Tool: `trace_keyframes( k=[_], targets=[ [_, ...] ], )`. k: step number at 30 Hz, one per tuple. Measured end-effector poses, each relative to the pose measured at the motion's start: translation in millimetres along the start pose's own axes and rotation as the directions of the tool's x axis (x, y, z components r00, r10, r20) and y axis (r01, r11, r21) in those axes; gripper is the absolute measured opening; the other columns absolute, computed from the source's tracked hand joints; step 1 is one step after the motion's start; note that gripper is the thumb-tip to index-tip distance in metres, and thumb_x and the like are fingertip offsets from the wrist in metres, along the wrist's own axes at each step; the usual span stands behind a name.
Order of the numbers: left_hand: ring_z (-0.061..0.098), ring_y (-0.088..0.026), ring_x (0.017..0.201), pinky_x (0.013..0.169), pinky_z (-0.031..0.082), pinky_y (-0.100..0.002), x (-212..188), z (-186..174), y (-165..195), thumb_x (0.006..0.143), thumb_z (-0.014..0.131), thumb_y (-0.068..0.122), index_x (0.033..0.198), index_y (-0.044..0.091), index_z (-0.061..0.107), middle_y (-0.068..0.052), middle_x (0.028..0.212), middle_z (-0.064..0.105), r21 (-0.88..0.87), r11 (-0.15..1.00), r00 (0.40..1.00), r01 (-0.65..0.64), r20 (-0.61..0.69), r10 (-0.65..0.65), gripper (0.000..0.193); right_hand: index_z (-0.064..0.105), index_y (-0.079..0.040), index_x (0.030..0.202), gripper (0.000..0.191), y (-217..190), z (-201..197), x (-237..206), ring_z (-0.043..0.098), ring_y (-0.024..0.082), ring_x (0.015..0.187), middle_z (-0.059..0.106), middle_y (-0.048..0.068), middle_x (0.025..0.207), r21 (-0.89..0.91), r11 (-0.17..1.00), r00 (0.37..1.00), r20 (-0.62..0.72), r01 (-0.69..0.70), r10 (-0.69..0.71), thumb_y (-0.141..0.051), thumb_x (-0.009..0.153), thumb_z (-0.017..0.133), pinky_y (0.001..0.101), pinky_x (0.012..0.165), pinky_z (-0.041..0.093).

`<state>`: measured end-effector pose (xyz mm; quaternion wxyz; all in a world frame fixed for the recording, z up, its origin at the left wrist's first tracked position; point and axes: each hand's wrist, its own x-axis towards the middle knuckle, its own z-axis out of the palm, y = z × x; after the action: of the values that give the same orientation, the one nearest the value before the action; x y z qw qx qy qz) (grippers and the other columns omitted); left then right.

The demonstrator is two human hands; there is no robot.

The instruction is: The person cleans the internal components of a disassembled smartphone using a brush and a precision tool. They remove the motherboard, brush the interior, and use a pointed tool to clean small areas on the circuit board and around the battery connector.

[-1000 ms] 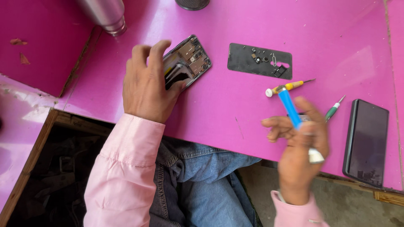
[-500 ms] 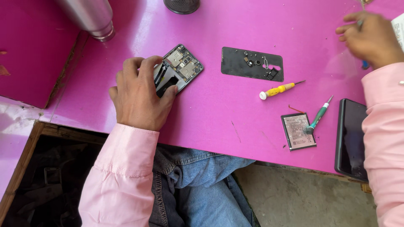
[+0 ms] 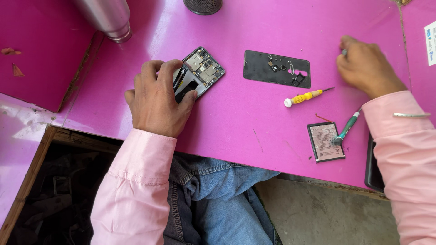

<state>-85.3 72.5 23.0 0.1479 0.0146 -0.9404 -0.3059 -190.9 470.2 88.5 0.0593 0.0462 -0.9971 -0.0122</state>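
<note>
Fingers of the left hand lie spread and pressed flat over the lower half of an opened phone, pinning it to the pink worktop near the left part of its front edge. The right hand is curled over something small near the far right corner; only a sliver shows at the fingertips, so I cannot tell what it pinches.

Judging by how things lie, the strip-down is well along: the back cover is off and lies dark side up beside the phone, with loose screws and small parts gathered on it, the circuit boards are bare, and the battery lies out near the front edge. Boards and cables are not yet lifted from the frame.

A yellow-handled screwdriver lies between cover and battery; a green-handled one rests with its tip on the battery. Another dark phone lies half under the right sleeve at the front edge. A steel flask and a dark mesh cup stand along the far edge, well apart from the work.
</note>
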Motion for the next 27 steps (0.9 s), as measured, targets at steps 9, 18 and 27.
trace_keyframes(
  k=[9, 18, 27],
  targets=[
    [0.053, -0.034, 0.116, 0.09, 0.037, -0.056, -1, -1, -1, 0.077, 0.086, 0.032, 0.134, 0.019, 0.06, -0.012, 0.129, 0.054, -0.001, 1.0, 0.999, -0.015, -0.028, 0.015, 0.063, 0.062, 0.006, 0.137, 0.043, -24, -27, -1, 0.071, 0.028, 0.113, 0.073, 0.013, 0.121, 0.333, 0.921, 0.977, -0.141, 0.201, -0.162, -0.005, 0.099, 0.043, 0.0367, 0.101, 0.053],
    [0.053, -0.032, 0.117, 0.092, 0.037, -0.055, 2, -1, 1, 0.076, 0.085, 0.033, 0.131, 0.02, 0.061, -0.009, 0.127, 0.056, -0.02, 1.0, 0.999, 0.006, -0.039, -0.007, 0.062, 0.067, -0.003, 0.14, 0.045, -58, -29, 72, 0.064, 0.041, 0.113, 0.068, 0.025, 0.126, 0.191, 0.967, 0.982, -0.111, 0.17, -0.151, -0.008, 0.098, 0.051, 0.0445, 0.103, 0.047],
    [0.054, -0.032, 0.116, 0.092, 0.037, -0.056, 3, 0, 0, 0.076, 0.086, 0.034, 0.132, 0.019, 0.061, -0.011, 0.127, 0.055, -0.01, 1.0, 1.0, 0.022, -0.01, -0.023, 0.063, 0.072, 0.002, 0.125, 0.033, -83, -19, 79, 0.062, 0.044, 0.118, 0.066, 0.029, 0.126, -0.006, 0.949, 0.949, -0.007, 0.314, -0.314, -0.006, 0.098, 0.055, 0.0475, 0.108, 0.047]
  ],
)
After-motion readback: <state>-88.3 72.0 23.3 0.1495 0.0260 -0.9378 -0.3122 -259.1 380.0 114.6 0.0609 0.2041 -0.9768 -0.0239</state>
